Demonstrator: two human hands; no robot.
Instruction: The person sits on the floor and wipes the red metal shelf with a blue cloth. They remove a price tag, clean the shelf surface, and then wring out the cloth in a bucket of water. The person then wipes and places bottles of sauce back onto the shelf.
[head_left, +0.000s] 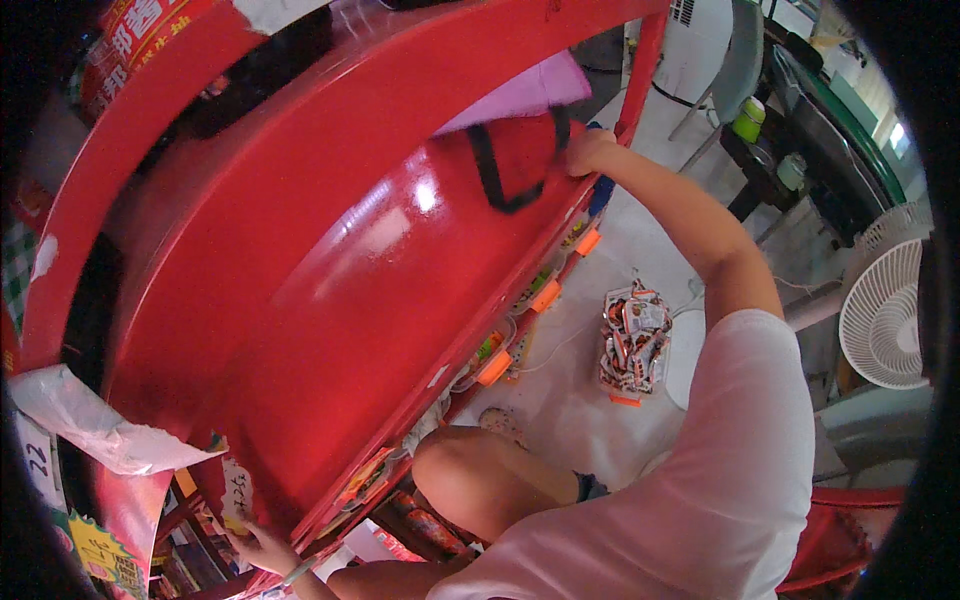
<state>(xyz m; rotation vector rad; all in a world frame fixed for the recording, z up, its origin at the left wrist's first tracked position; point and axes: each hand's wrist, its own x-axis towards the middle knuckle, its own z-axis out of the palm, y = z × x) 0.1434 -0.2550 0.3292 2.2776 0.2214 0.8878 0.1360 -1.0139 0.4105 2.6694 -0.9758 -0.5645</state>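
Observation:
A glossy red shelf stretches before me. At its far right end is my right hand, bent over the shelf's edge beside the upright post. Something dark blue shows under that hand, and what the fingers hold is hidden. Beside it lies a red bag or sheet with black straps, blurred, and a pink sheet is behind. Low on the left, my left hand, with a bracelet at the wrist, is at the shelf's near end. Its fingertips meet a torn paper tag bearing handwriting; its grip is unclear.
Clear boxes with orange latches line the level below the shelf. On the floor stands a box of small wrapped packets. A white fan and a grey chair are at the right. Torn paper hangs at the left.

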